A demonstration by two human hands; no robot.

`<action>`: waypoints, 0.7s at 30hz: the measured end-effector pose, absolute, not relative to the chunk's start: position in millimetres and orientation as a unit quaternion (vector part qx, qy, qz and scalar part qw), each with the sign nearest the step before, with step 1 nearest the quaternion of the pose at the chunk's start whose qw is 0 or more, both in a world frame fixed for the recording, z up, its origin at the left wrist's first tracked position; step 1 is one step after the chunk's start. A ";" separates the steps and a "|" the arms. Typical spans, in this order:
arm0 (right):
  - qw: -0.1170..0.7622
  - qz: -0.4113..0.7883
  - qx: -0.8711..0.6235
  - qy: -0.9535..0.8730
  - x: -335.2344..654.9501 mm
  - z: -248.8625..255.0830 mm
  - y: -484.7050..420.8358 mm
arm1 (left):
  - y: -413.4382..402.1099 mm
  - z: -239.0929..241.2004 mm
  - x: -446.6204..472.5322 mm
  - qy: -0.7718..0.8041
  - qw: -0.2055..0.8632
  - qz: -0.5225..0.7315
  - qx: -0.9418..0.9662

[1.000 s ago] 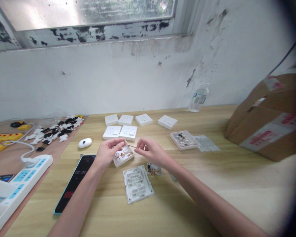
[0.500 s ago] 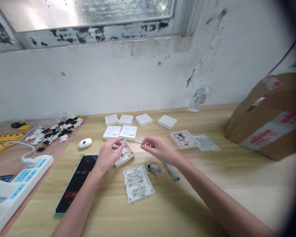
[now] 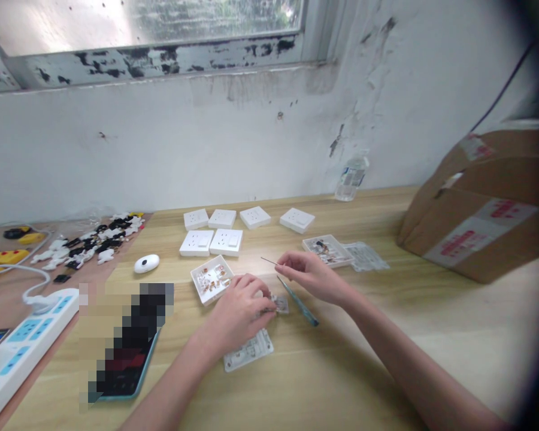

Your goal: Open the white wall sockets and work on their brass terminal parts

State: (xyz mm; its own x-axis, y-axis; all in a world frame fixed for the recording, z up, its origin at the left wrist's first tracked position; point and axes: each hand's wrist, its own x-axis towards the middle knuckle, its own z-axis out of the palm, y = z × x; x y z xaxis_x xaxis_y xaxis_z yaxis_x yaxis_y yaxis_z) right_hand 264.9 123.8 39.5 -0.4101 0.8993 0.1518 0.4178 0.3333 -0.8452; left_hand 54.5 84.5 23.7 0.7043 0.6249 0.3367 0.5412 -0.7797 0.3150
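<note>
My left hand [image 3: 241, 309] is curled over a small socket insert [image 3: 279, 303] with coppery contacts, lying beside a white socket back plate [image 3: 250, 352] that the hand partly hides. My right hand [image 3: 312, 273] pinches a thin metal pin [image 3: 268, 261] that points left, just above the table. An open white socket housing [image 3: 211, 279] with small metal parts inside lies left of my left hand, no longer held. A blue-handled tool [image 3: 299, 301] lies between my hands.
Several white wall sockets [image 3: 211, 241] lie in rows behind. Another opened socket [image 3: 327, 249] and a clear bag [image 3: 366, 256] sit to the right. A phone [image 3: 128, 353], power strips [image 3: 24, 335], a white oval device [image 3: 146, 263], a bottle [image 3: 351, 176] and a cardboard box [image 3: 480, 206] surround them.
My left hand has let go of the open socket housing, which now rests on the table, and has moved down to the small insert. My right hand still pinches the pin.
</note>
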 end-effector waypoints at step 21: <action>0.329 0.346 -0.437 -0.762 248.3 43.9 122.9 | 106.0 30.1 25.2 0.459 0.437 0.475 0.610</action>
State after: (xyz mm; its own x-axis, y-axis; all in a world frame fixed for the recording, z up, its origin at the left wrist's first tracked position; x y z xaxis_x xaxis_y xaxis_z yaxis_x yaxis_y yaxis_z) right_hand 248.3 122.9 43.9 -0.4007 0.8944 0.1986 0.4383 0.3774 -0.8157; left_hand 25.2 106.0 30.1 0.1267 0.9757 0.1788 0.1442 -0.1965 0.9698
